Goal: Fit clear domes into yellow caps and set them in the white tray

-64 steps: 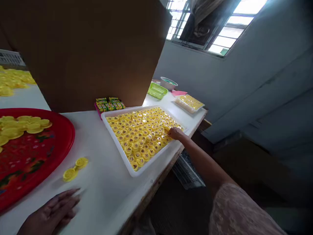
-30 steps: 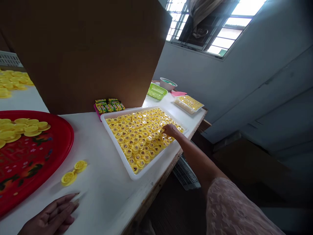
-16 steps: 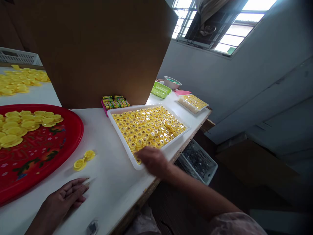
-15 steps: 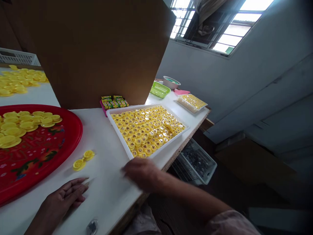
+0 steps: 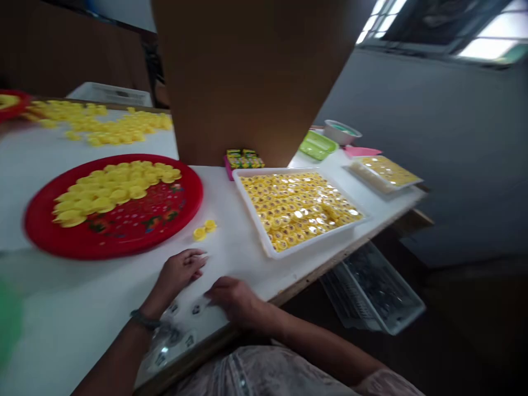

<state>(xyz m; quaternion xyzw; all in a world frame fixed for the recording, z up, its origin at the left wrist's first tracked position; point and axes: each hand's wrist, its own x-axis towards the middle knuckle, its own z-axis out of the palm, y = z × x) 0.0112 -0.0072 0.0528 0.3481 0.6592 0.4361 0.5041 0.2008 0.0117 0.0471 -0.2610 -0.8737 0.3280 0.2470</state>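
Observation:
My left hand [image 5: 181, 273] rests on the white table with loosely bent fingers and a small gap at the tips; nothing shows between them. Just beyond it lie two yellow hat-shaped plastic pieces [image 5: 205, 230]. Near the table's front edge is my right hand [image 5: 237, 301], fingers drawn together and pointing left, slightly blurred; I cannot make out anything in them. Small clear pieces with dark prints [image 5: 196, 309] lie by its fingertips and below my left wrist. A white tray [image 5: 270, 250] beyond my right hand holds rows of yellow pieces with printed round centres.
A red round tray [image 5: 111, 245] with yellow hat-shaped pieces stands at left, more loose pieces [image 5: 119, 129] behind it. A brown board [image 5: 247, 82] rises at the back beside small green-yellow packets [image 5: 245, 159]. A second filled tray [image 5: 385, 171] lies right; crates [image 5: 375, 286] stand below the edge.
The view has swung left and back, so more of the table shows. My right hand has moved from beside the white tray's near corner towards the clear pieces, closer to my left hand.

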